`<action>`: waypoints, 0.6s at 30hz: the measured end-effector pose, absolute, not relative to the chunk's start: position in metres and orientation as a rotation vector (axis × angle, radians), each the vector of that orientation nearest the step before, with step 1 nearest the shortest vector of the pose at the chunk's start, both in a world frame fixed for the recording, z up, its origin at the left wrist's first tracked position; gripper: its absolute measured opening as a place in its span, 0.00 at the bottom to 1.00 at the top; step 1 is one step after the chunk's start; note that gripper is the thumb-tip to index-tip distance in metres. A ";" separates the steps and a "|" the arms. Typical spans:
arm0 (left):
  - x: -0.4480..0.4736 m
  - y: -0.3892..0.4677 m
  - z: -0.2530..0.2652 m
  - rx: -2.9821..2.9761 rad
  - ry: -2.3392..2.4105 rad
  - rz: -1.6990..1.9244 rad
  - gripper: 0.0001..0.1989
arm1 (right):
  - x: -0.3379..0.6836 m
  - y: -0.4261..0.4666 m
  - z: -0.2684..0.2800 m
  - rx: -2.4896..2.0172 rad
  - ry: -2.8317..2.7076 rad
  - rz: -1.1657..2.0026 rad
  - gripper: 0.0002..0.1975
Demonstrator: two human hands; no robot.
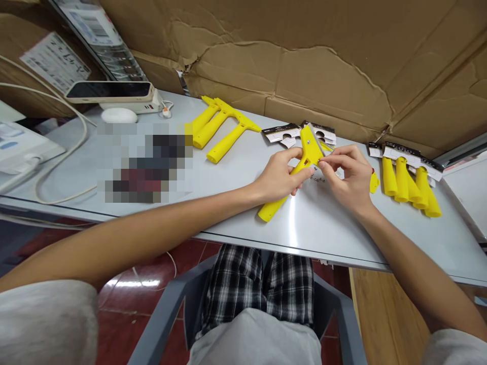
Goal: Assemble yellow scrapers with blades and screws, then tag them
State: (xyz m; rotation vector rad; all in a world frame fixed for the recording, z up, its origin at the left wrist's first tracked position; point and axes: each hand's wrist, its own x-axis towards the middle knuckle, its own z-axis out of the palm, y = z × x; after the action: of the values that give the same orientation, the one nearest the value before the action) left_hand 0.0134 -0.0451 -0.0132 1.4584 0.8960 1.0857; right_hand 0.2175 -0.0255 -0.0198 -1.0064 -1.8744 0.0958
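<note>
My left hand (pixel 279 175) is wrapped around the upper handle of a yellow scraper (pixel 273 210), whose head points up and away from me. A metal blade (pixel 316 141) runs along the head's right side, and one screw shows on its face. Thumb and fingertips of my right hand (pixel 348 177) are pinched together at the lower corner of the head; anything between them is too small or hidden to name. Several small screws (pixel 317 179) lie on the table just below, between my hands.
Yellow scraper handles (pixel 228 137) lie to the left on the grey table (pixel 232 218). Packaging cards (pixel 281 133) are behind my hands. At right are carded yellow scrapers (pixel 401 180). A phone (pixel 110 91), cables and a blurred patch occupy the left. Cardboard (pixel 304 66) stands along the back.
</note>
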 end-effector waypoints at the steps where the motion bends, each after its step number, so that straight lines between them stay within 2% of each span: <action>1: 0.013 -0.045 -0.013 1.455 0.896 1.082 0.08 | 0.218 -0.026 -0.020 -1.022 -1.882 0.085 0.11; 7: 0.014 -0.047 -0.011 1.438 0.909 1.071 0.07 | 0.218 -0.026 -0.019 -1.015 -1.898 0.055 0.09; 18: 0.013 -0.050 -0.007 1.434 0.931 1.043 0.08 | 0.217 -0.027 -0.019 -1.076 -1.898 0.129 0.12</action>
State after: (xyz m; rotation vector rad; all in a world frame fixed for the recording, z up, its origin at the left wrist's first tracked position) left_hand 0.0131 -0.0496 -0.0069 1.4339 0.9315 1.0431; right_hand 0.2171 -0.0269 -0.0187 -1.0758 -1.8982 0.1292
